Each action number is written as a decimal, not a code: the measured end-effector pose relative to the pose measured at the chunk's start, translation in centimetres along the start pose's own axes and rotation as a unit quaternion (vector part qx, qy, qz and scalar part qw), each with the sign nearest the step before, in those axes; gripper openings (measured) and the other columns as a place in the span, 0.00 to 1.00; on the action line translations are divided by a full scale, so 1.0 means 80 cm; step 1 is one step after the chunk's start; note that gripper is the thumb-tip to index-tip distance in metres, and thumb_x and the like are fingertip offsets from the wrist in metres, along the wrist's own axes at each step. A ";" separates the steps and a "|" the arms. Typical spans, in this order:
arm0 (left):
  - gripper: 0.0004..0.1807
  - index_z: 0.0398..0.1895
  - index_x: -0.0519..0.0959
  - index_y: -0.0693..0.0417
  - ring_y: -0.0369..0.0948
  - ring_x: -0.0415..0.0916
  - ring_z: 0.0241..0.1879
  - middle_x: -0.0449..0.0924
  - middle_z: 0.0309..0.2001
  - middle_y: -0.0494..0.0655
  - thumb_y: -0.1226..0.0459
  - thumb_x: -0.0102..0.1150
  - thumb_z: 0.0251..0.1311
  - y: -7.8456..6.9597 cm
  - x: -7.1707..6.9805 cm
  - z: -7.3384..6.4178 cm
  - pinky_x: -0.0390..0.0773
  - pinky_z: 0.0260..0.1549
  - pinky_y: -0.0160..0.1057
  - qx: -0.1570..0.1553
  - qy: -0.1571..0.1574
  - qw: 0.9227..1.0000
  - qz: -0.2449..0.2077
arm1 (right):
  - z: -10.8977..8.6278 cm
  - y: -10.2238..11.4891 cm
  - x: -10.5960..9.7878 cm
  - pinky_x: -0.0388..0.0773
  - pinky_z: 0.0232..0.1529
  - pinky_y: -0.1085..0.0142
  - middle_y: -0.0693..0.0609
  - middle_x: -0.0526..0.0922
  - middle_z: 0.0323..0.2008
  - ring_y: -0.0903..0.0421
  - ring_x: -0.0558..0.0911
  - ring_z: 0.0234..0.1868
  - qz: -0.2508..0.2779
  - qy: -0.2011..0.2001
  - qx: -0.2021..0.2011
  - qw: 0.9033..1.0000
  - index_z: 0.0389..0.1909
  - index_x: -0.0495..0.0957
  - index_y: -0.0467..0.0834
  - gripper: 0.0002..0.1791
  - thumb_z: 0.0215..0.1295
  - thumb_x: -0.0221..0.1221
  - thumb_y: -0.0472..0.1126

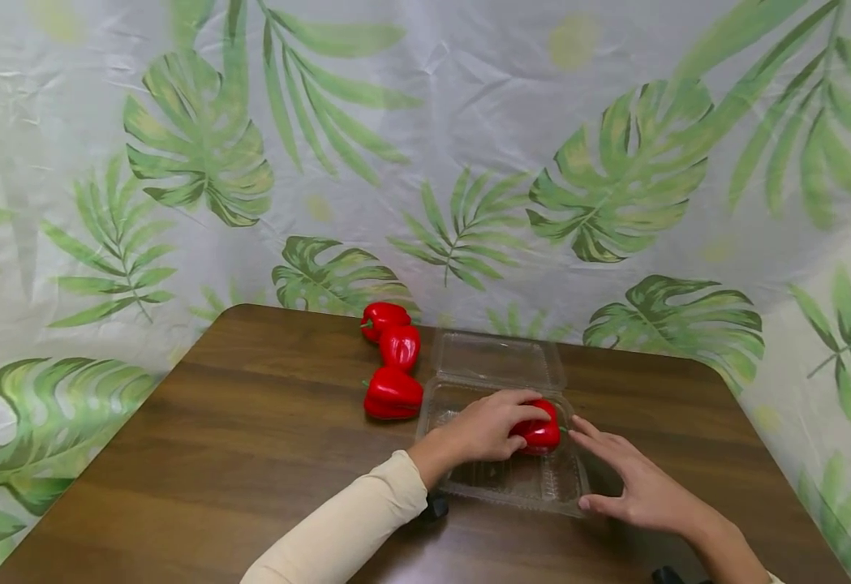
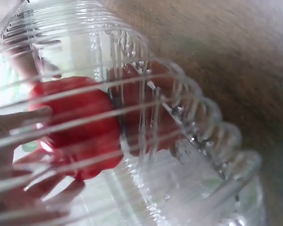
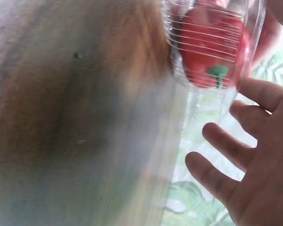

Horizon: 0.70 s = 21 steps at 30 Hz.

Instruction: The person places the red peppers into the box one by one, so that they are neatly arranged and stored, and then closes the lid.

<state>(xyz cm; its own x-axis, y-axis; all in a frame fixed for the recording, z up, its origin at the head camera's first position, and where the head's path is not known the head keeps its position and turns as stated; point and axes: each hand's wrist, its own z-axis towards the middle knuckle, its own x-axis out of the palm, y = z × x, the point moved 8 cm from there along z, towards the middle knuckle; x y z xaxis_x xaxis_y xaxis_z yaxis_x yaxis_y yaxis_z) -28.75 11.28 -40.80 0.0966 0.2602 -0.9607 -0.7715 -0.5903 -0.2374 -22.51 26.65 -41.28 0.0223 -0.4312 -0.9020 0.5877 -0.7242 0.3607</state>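
My left hand [image 1: 489, 425] grips a red bell pepper [image 1: 546, 435] from above, inside the base of a clear plastic clamshell container [image 1: 498, 491]. Through the ribbed clear wall in the left wrist view, fingers lie around the pepper [image 2: 80, 129]. At the container's right side is my right hand [image 1: 640, 480], its fingers spread and fairly straight. Its thumb is at the near right corner and its fingertips at the right rim. A green stem shows on the pepper [image 3: 198, 56] in the right wrist view.
Left of the container, three more red bell peppers lie in a row: a near one [image 1: 393, 394], a middle one [image 1: 400, 347] and a far one [image 1: 384, 319]. The container's lid [image 1: 498, 357] lies folded back on the brown table [image 1: 250, 438]. A leaf-print curtain [image 1: 469, 146] hangs behind.
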 end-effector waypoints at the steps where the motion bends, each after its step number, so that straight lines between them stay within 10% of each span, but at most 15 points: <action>1: 0.26 0.67 0.73 0.37 0.43 0.68 0.70 0.64 0.74 0.43 0.59 0.61 0.65 -0.001 0.001 0.000 0.75 0.64 0.41 0.001 0.001 1.000 0.006 | 0.000 0.000 0.000 0.78 0.48 0.44 0.50 0.62 0.76 0.56 0.68 0.64 0.000 0.002 -0.001 1.000 0.72 0.65 0.47 0.44 0.56 0.70 0.54; 13: 0.30 0.70 0.70 0.38 0.43 0.67 0.70 0.63 0.75 0.42 0.56 0.63 0.64 0.001 -0.008 0.001 0.73 0.66 0.41 -0.001 -0.021 1.000 0.018 | 0.003 0.002 -0.001 0.79 0.48 0.50 0.49 0.65 0.75 0.56 0.70 0.62 -0.037 -0.009 -0.012 0.999 0.71 0.67 0.46 0.45 0.54 0.71 0.55; 21: 0.28 0.69 0.71 0.43 0.44 0.65 0.72 0.63 0.75 0.44 0.58 0.60 0.66 0.013 -0.058 -0.016 0.71 0.68 0.44 -0.030 -0.069 0.997 -0.020 | 0.001 0.002 -0.003 0.79 0.47 0.51 0.50 0.66 0.74 0.55 0.71 0.61 -0.048 -0.022 -0.021 0.998 0.70 0.68 0.45 0.45 0.52 0.72 0.55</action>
<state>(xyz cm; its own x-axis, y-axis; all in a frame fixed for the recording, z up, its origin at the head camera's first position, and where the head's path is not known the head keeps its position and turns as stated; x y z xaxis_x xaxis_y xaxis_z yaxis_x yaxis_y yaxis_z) -29.16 8.48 -36.73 0.0356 0.3840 -0.9227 -0.7292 -0.6213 -0.2867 -22.49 26.58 -40.95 -0.0701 -0.3849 -0.9203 0.6185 -0.7406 0.2627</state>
